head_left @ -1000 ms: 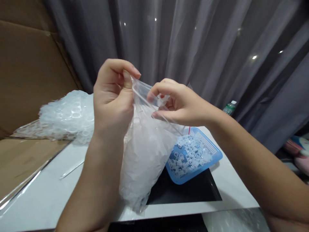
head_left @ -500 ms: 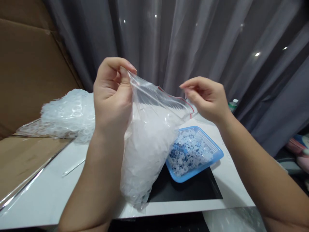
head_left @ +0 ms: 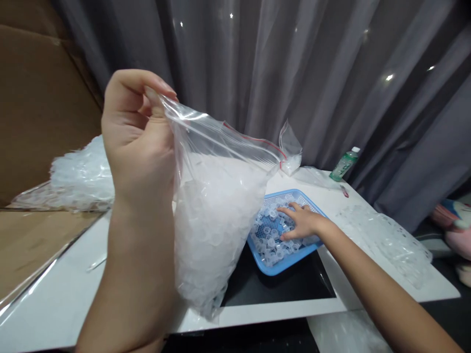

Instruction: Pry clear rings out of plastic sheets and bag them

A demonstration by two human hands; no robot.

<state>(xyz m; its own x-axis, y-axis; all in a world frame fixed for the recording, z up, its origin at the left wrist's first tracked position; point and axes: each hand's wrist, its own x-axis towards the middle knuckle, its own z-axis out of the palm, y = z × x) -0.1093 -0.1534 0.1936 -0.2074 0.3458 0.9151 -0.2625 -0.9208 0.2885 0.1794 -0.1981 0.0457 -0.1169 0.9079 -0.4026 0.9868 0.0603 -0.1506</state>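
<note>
My left hand (head_left: 142,117) pinches the top corner of a clear zip bag (head_left: 217,220), which hangs full of small translucent white plastic pieces. A red line runs along the bag's upper edge. Over a blue mesh basket (head_left: 272,269), my right hand (head_left: 300,223) reaches down with fingers spread among small clear plastic caps (head_left: 270,240). Nothing shows gripped in that hand; its fingertips are at the caps. The basket rests partly on a black panel (head_left: 275,291) set on the white table (head_left: 331,304).
A small zip bag (head_left: 290,149) with white contents stands behind the basket. Farther right are a green bottle (head_left: 345,163) and clear plastic sheeting (head_left: 390,240). At left, a large bundle of clear pieces (head_left: 83,171) lies by a cardboard box (head_left: 40,108). A grey curtain hangs behind.
My right hand has let go of the bag's right side and moved down into the blue basket, its fingers spreading. My left hand has shifted left and slightly up, still holding the bag.
</note>
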